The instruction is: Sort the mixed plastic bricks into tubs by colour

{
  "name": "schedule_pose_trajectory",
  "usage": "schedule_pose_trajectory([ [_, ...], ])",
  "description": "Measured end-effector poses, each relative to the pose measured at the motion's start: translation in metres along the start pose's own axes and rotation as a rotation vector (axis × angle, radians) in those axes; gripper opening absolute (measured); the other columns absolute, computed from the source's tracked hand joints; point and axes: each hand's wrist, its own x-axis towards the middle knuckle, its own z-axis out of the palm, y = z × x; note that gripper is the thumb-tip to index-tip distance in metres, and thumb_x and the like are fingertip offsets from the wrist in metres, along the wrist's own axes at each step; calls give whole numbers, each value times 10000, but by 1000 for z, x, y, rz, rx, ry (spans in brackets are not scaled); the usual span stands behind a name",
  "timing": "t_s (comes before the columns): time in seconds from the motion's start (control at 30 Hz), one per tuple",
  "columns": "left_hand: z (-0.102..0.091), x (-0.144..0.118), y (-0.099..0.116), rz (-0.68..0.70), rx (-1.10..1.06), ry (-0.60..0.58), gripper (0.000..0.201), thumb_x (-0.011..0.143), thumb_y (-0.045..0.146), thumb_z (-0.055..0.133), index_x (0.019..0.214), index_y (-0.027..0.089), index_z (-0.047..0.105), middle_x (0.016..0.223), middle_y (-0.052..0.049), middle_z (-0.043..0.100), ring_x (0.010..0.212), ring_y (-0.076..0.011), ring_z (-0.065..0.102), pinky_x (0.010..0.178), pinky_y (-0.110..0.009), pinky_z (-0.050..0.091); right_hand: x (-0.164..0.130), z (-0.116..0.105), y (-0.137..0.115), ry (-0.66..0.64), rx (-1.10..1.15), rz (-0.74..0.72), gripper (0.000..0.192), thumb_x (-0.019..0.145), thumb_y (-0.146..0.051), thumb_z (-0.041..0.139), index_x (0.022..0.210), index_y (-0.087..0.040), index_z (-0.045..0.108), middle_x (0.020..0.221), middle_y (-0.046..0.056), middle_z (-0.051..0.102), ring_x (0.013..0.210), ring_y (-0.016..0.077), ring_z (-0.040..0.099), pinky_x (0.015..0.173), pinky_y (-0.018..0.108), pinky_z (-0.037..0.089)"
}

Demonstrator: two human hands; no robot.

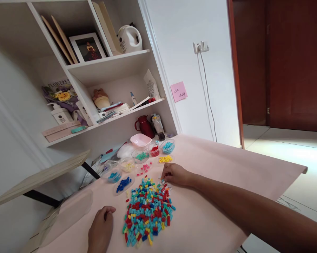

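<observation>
A heap of small plastic bricks [147, 211] in teal, red, yellow and blue lies on the pink table [221, 165]. My right hand [175, 174] reaches across to the heap's far edge, fingers curled down onto the bricks there; whether it holds one is hidden. My left hand [101, 228] rests on the table left of the heap, fingers loosely curled, holding nothing I can see. Beyond the heap are sorted groups: yellow bricks [165, 159], pink bricks [145, 168], dark blue bricks [123, 183].
Clear cups hold teal [168, 147], red [154, 150], green [140, 156], pale yellow [127, 166] and blue [113, 175] bricks. A pink bowl [140, 140], a dark red jug [144, 126] and a cluttered white shelf [108, 63] stand behind. The table's right edge drops to the floor.
</observation>
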Motion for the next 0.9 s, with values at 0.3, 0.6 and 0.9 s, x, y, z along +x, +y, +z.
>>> schedule_pose_trajectory([
  [0.3,1,-2,1,-22,-1,2,224,809,236,427,817,262,650,1008,1,700,955,-188,639,767,-280,462,0,-6,3,50,164,38,117,768,-238,658,806,-180,753,819,49,661,814,180,578,730,271,466],
  [0.6,1,-4,2,-41,9,-26,255,835,219,387,839,259,639,1037,-4,680,985,-183,614,775,-284,436,0,-5,1,71,264,109,122,726,-248,658,778,-177,743,802,42,664,777,178,578,697,269,463],
  [0.9,1,-3,5,-57,45,-43,262,840,211,372,850,266,628,1037,3,676,983,-179,613,767,-285,422,0,-8,12,130,414,178,179,710,-333,655,737,-162,704,735,27,665,710,168,565,652,270,439],
])
